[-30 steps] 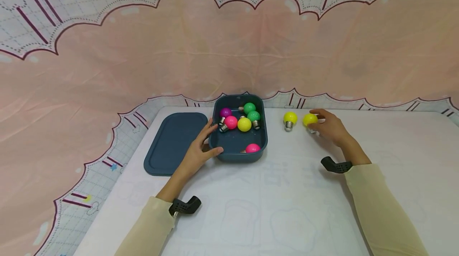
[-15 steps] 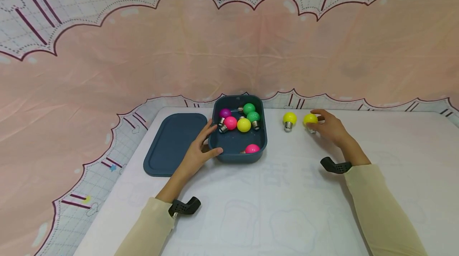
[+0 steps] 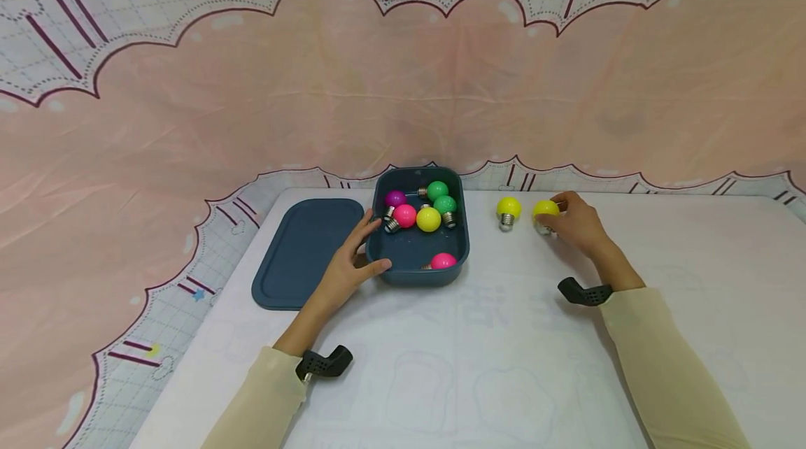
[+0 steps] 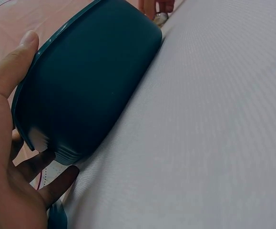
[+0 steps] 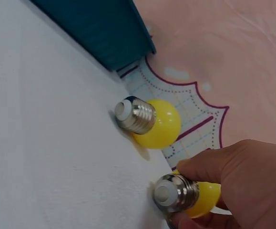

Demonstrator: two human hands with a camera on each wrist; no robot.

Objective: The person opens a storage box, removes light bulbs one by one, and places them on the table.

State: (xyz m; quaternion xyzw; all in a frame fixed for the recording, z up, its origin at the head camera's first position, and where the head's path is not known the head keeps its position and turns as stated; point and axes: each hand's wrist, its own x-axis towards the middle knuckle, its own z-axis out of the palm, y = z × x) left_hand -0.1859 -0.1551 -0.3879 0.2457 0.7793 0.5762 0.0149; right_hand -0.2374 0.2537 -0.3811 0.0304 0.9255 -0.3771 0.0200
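Note:
The left hand (image 3: 348, 268) rests against the left side of a dark blue box (image 3: 414, 277), its thumb on the near rim; in the left wrist view its fingers spread along the box wall (image 4: 90, 71). Inside the box lie several bulbs: purple, green, pink and a yellow one (image 3: 429, 219). On the right, the right hand (image 3: 581, 226) pinches a yellow bulb (image 3: 544, 209) at the table surface. In the right wrist view, thumb and fingers are around that bulb (image 5: 207, 198), its metal base facing the camera. A second yellow bulb (image 3: 508, 208) lies just left, untouched.
A dark blue lid (image 3: 305, 253) lies flat on the white table (image 3: 441, 365), left of the box. Behind the table's back edge hangs a pink and white patterned cloth (image 3: 441, 92).
The right hand has shifted slightly at the yellow bulb, its wrist a little to the left. The left hand and the box have stayed put.

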